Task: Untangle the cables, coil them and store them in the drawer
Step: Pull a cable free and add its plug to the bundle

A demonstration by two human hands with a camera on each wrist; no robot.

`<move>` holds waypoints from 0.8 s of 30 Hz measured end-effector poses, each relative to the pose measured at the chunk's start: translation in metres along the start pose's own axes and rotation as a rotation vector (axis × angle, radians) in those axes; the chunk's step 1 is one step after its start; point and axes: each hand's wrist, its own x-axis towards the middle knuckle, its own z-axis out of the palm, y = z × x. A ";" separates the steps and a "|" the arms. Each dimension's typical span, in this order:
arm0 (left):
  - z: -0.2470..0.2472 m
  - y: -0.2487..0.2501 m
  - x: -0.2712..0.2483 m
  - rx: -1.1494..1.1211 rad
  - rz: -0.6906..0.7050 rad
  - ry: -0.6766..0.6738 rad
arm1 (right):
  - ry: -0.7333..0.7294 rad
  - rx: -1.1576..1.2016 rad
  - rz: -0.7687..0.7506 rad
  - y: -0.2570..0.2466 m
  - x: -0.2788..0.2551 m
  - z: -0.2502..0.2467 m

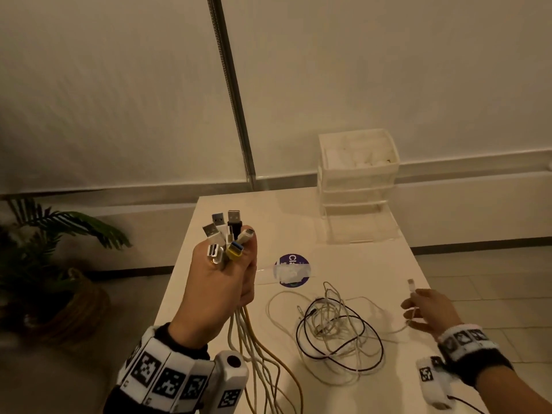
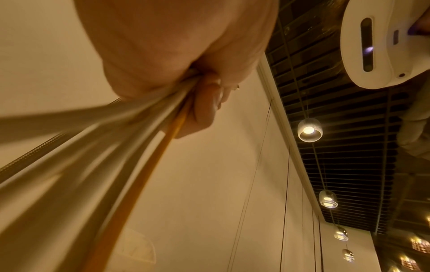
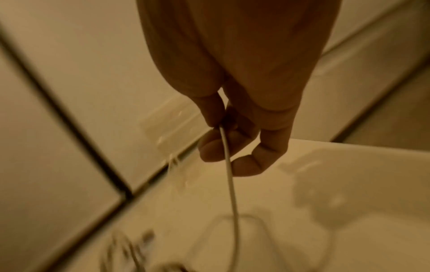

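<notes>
My left hand (image 1: 227, 273) is raised over the table's left edge and grips a bundle of cable ends (image 1: 227, 237); several USB plugs stick up above the fingers. Their white and yellow cords (image 1: 254, 348) hang down from the fist, seen close in the left wrist view as cords (image 2: 130, 139). A tangle of white and black cables (image 1: 337, 327) lies on the white table (image 1: 358, 258). My right hand (image 1: 424, 309) is low at the right edge and pinches a thin white cable (image 3: 229, 165), whose plug (image 1: 411, 284) points up.
A white stacked drawer unit (image 1: 357, 180) stands at the table's far right, with a clear lower drawer. A purple round sticker (image 1: 292, 270) sits mid-table. A potted plant (image 1: 50, 264) stands on the floor to the left.
</notes>
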 end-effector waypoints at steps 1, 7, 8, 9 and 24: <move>-0.002 0.002 0.002 -0.045 -0.003 -0.019 | -0.023 0.124 0.008 -0.010 -0.008 -0.008; -0.007 0.001 0.019 -0.141 -0.038 -0.021 | -0.307 0.670 -0.169 -0.105 -0.089 -0.012; -0.009 0.001 0.020 -0.149 -0.034 -0.028 | -0.379 0.650 -0.240 -0.124 -0.107 -0.002; -0.009 0.001 0.021 -0.155 -0.029 -0.041 | -0.434 0.602 -0.319 -0.142 -0.123 0.012; -0.041 0.001 0.007 -0.193 0.008 -0.037 | -0.519 0.708 -1.209 -0.372 -0.265 0.063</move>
